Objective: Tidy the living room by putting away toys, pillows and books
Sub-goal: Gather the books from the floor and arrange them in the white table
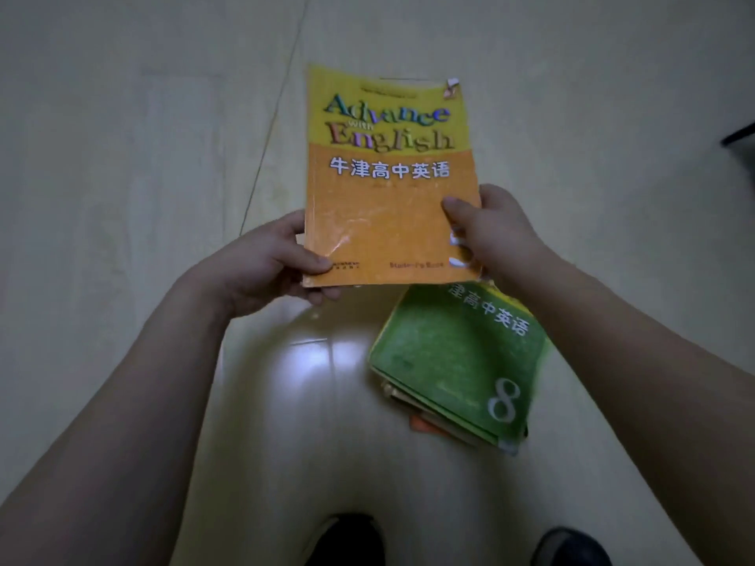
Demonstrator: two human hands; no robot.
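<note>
An orange and yellow textbook (pixel 388 177) titled "Advance with English" is held face up above the floor. My left hand (pixel 269 259) grips its lower left corner, thumb on the cover and fingers underneath. My right hand (pixel 494 230) grips its lower right edge, thumb on the cover. Below it, a green textbook (pixel 457 361) marked 8 lies on top of a small pile of books on the floor, an orange one (pixel 421 424) peeking out underneath.
The pale tiled floor (pixel 163 157) stretches all around, with a bright glare patch in front of me. My two dark shoes (pixel 351 537) show at the bottom edge. A dark object (pixel 739 134) juts in at the right edge.
</note>
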